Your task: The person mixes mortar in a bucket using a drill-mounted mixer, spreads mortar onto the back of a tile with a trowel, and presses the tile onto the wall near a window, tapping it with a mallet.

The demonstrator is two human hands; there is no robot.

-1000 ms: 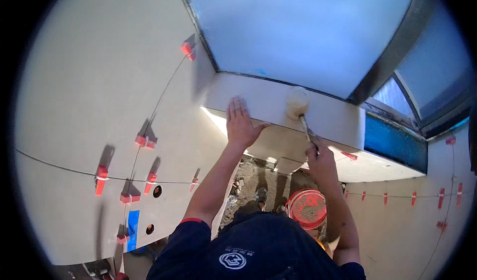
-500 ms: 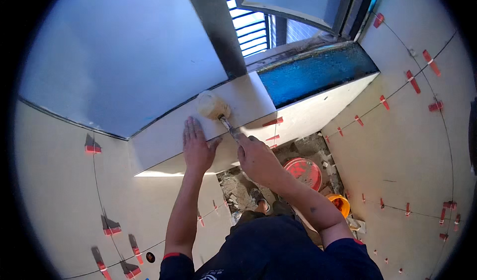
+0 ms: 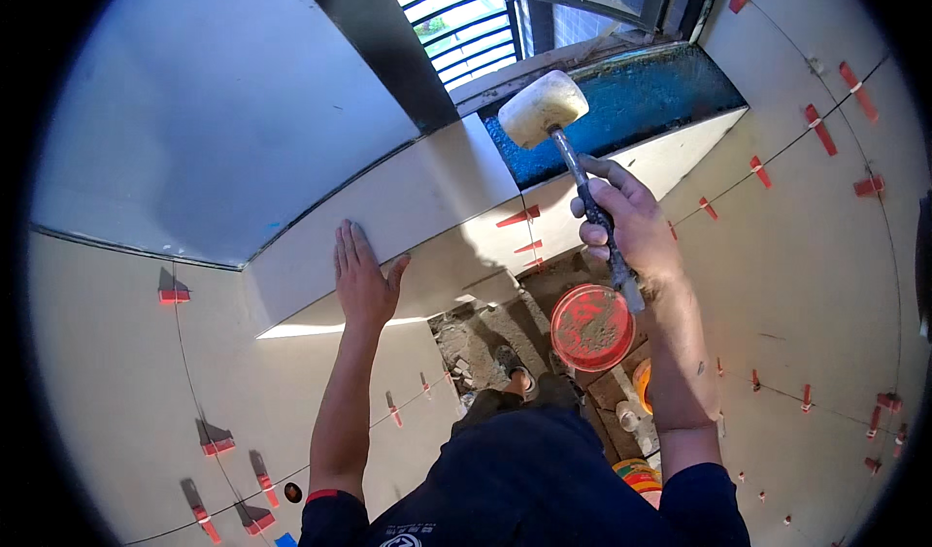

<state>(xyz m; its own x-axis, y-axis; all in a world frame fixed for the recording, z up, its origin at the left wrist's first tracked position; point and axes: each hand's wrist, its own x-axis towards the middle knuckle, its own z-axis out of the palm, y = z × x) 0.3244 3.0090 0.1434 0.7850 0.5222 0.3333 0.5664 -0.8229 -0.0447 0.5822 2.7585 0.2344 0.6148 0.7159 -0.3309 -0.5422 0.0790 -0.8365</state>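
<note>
My right hand (image 3: 629,212) is closed around the dark grip of a rubber mallet (image 3: 544,108). The mallet's pale, dirt-marked head is raised over the blue-coated part of the window sill (image 3: 646,103), and its metal shaft slants down toward my wrist. My left hand (image 3: 366,280) lies flat with fingers stretched out on the light sill tile (image 3: 408,198), thumb apart near its front edge. That tile runs along the window's base and stops where the blue coating begins. Below it, a vertical tile face (image 3: 573,215) carries several red wedges (image 3: 518,217) along a joint.
On the rough floor stand a red bucket (image 3: 593,328) with grey mortar and a partly hidden orange bucket (image 3: 642,386). Tiled walls on both sides have red levelling wedges (image 3: 820,130) sticking out. A frosted pane (image 3: 223,110) and a barred window opening (image 3: 466,37) lie beyond the sill.
My right hand has lifted the mallet off the sill tile and swung it to the right, over the blue part. My left hand stays flat on the tile, slightly lower left in view.
</note>
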